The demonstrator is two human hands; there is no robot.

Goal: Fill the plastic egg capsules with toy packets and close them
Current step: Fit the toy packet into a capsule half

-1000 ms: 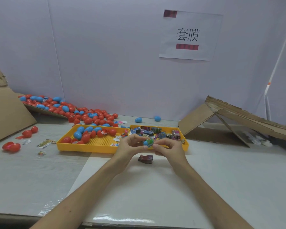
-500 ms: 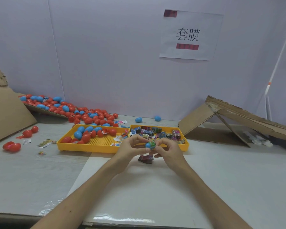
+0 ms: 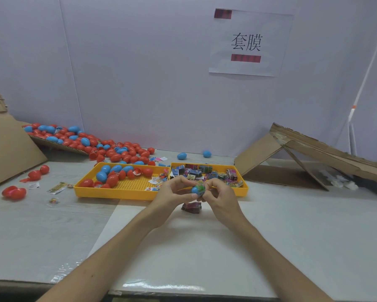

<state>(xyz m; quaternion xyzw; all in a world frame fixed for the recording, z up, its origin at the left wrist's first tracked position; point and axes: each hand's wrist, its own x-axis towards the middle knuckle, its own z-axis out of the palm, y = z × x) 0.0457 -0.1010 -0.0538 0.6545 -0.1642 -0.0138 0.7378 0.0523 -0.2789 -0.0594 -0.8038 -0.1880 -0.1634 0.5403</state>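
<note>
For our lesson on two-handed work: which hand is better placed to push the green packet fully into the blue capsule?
Probably the right hand: it touches the green packet sticking out of the blue capsule, which the left hand pinches and steadies.

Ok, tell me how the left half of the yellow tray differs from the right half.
The left half holds mainly red and blue eggs; the right half holds small printed packets. The left half's gridded floor shows bare near the front; the right half's floor looks mostly covered. Both are yellow, shallow and side by side. The left hand and right hand grip a blue egg before the right half.
</note>
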